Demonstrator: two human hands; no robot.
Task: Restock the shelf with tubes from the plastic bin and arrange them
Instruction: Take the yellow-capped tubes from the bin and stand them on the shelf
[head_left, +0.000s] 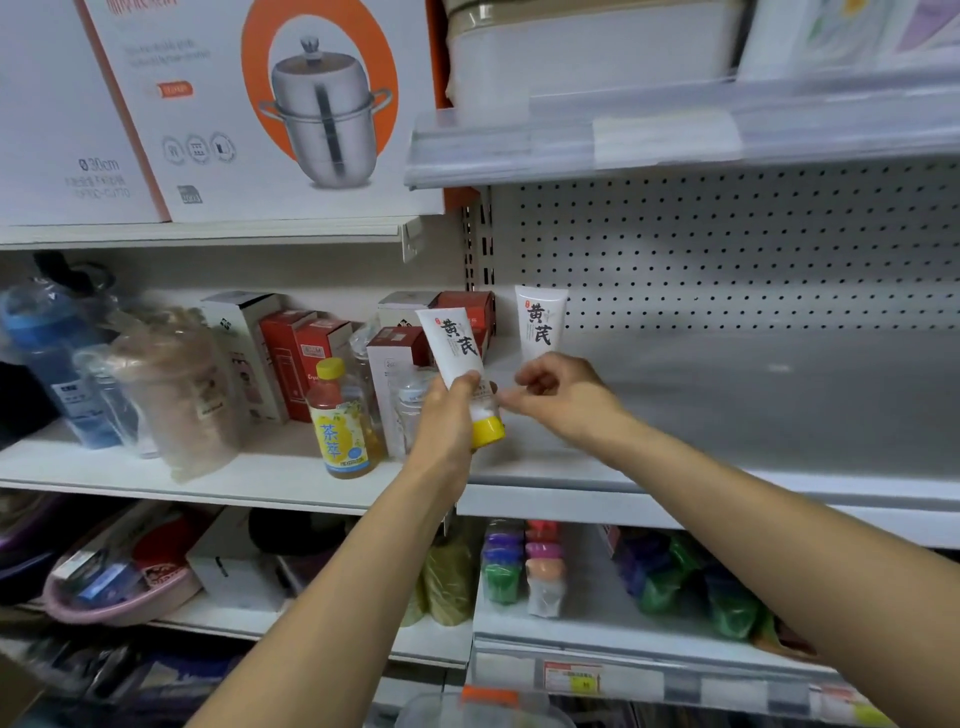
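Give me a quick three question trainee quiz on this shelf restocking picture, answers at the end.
1. True or false: the left hand grips a white tube with its yellow cap pointing down.
2. How many tubes stand unheld on the grey shelf?
3. Which stands left of the held tube: A) tea bottle, B) shoe, C) book?
Key: 1 true; 2 one, the standing tube; 3 A.
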